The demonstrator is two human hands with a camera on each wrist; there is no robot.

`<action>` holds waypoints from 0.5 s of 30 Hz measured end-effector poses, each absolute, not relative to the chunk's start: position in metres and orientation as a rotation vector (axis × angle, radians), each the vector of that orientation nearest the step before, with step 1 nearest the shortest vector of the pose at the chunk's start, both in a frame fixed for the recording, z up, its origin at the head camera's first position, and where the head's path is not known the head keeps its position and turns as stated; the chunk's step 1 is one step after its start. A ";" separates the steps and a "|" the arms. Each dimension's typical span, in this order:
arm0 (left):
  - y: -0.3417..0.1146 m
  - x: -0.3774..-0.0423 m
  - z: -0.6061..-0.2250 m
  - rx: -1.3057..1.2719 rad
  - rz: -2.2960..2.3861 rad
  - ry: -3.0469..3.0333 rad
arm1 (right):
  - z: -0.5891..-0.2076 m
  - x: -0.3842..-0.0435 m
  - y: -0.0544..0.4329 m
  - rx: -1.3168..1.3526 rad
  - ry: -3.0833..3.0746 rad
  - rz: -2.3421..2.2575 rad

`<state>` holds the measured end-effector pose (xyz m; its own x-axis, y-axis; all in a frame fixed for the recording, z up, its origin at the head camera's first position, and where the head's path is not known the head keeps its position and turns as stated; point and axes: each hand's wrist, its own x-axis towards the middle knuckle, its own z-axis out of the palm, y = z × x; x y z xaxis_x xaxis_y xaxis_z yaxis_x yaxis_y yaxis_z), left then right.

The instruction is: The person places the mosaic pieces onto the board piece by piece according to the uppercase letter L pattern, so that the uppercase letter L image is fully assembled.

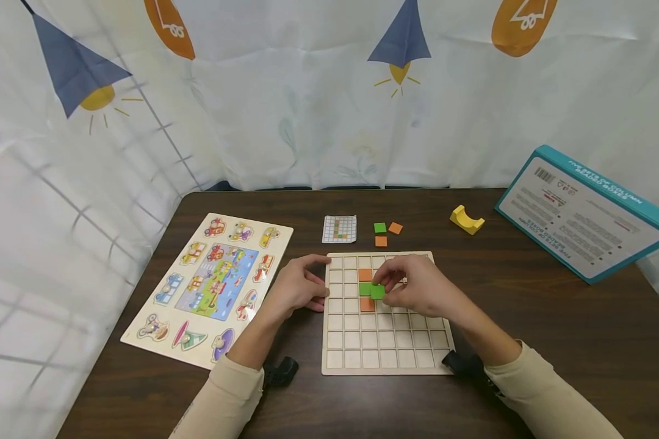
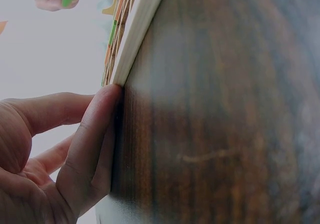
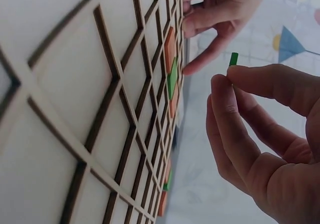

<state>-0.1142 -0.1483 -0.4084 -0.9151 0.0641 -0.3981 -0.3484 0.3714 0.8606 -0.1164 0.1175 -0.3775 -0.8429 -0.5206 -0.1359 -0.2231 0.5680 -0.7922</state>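
Observation:
Between thumb and fingertips, my right hand (image 1: 425, 286) pinches a green square tile (image 1: 377, 292). In the right wrist view this tile (image 3: 233, 59) is edge-on, raised off the wooden grid board (image 1: 387, 341). Three tiles sit in a column of the board's cells: an orange tile (image 1: 365, 274), a green tile (image 1: 365, 289) and another orange tile (image 1: 367, 304). My left hand (image 1: 299, 285) rests at the board's left edge, its fingers spread along the side. The left wrist view has its fingertips (image 2: 107, 96) against the board's rim (image 2: 137, 31).
Behind the board lie a printed grid card (image 1: 339, 238), a loose green tile (image 1: 380, 227) and two orange tiles (image 1: 395, 228). A picture puzzle board (image 1: 167, 259) lies left. At the right are a yellow curved block (image 1: 465, 221) and a teal box (image 1: 587, 219).

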 end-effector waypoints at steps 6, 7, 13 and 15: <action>-0.149 -0.114 -0.408 -0.251 1.561 2.269 | -0.379 -0.111 0.111 -0.587 2.424 -1.136; -0.149 -0.114 -0.408 -0.252 1.561 2.268 | -0.380 -0.111 0.110 -0.597 2.420 -1.136; -0.148 -0.114 -0.408 -0.254 1.552 2.268 | -0.382 -0.107 0.107 -0.649 2.419 -1.111; -0.148 -0.115 -0.408 -0.255 1.552 2.270 | -0.383 -0.106 0.106 -0.650 2.428 -1.094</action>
